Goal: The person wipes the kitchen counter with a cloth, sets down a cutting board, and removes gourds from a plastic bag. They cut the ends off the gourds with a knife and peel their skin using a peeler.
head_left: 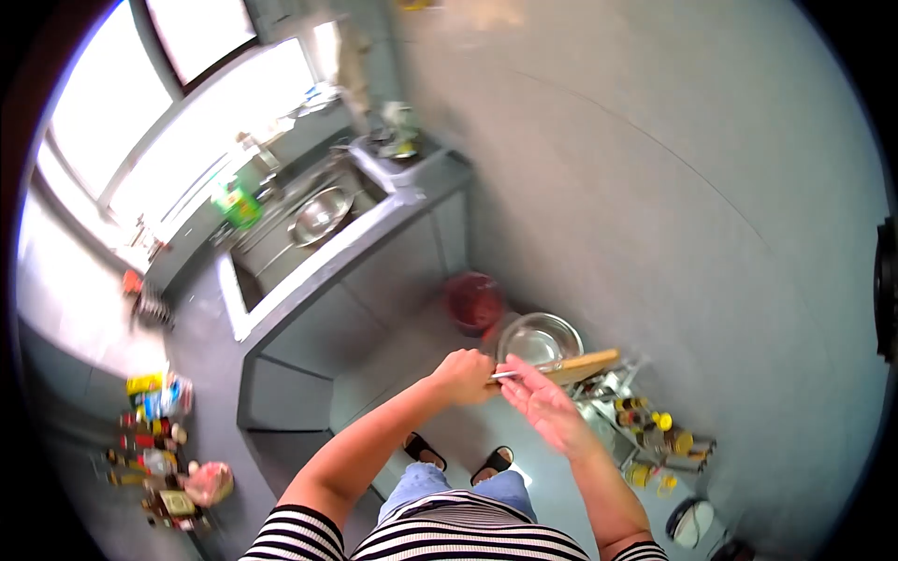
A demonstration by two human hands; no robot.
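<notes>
Left hand: your fist is curled around a thin silvery object, low in the middle of the frame; blur hides what that object is.
Right hand: yours is open, fingers stretched toward the same piece; you cannot tell whether they touch it.
Window: bright, filling the upper left of the frame.
Bottles: a cluster at the lower left, with a pink bag just beside it.
Green bottle: behind the sink, left of the upper centre.
Silvery bowl: inside that sink.
Sandals: black, on your feet at the bottom centre.
Red bucket: on the floor near the centre, above your left fist.
Metal basin: right of the bucket, just above your right fingers.
Wooden board: its tan edge slants rightward from your hands, below the basin.
Rack: at the lower right, holding yellow-capped containers.
</notes>
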